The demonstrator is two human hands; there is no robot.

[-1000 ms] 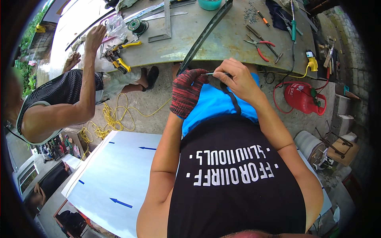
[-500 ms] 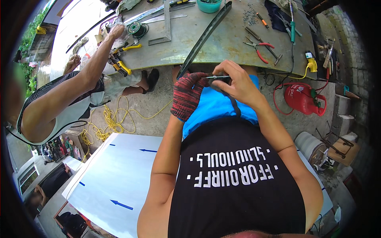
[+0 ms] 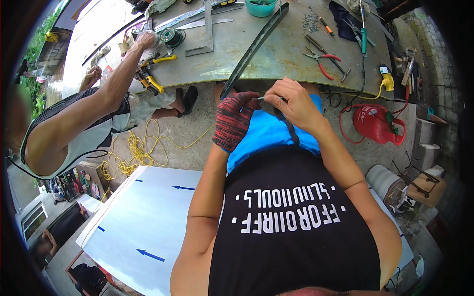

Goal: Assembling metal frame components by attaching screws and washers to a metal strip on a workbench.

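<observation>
My left hand (image 3: 233,121), in a red and black knit glove, is closed, pinching one end of a thin silver metal rod (image 3: 260,98). My bare right hand (image 3: 292,103) closes its fingers around the rod's other end, most of which they hide. A long dark metal strip (image 3: 254,49) slants off the table, its near end beside the glove; whether the glove touches it I cannot tell. Below my right hand, a dark strap (image 3: 291,129) lies over the blue shorts (image 3: 264,129).
On the metal table (image 3: 266,61) lie red-handled pliers (image 3: 323,65), a hammer-like tool (image 3: 328,53), a steel square (image 3: 207,34), a wire spool (image 3: 170,37) and a green bowl (image 3: 260,8). A co-worker (image 3: 74,123) reaches in from the left. A red gas cylinder (image 3: 373,122) and yellow cord (image 3: 140,150) are on the floor.
My right hand's fingers have closed further over the rod, covering the fitting and dark piece that showed before. My left hand stays almost where it was.
</observation>
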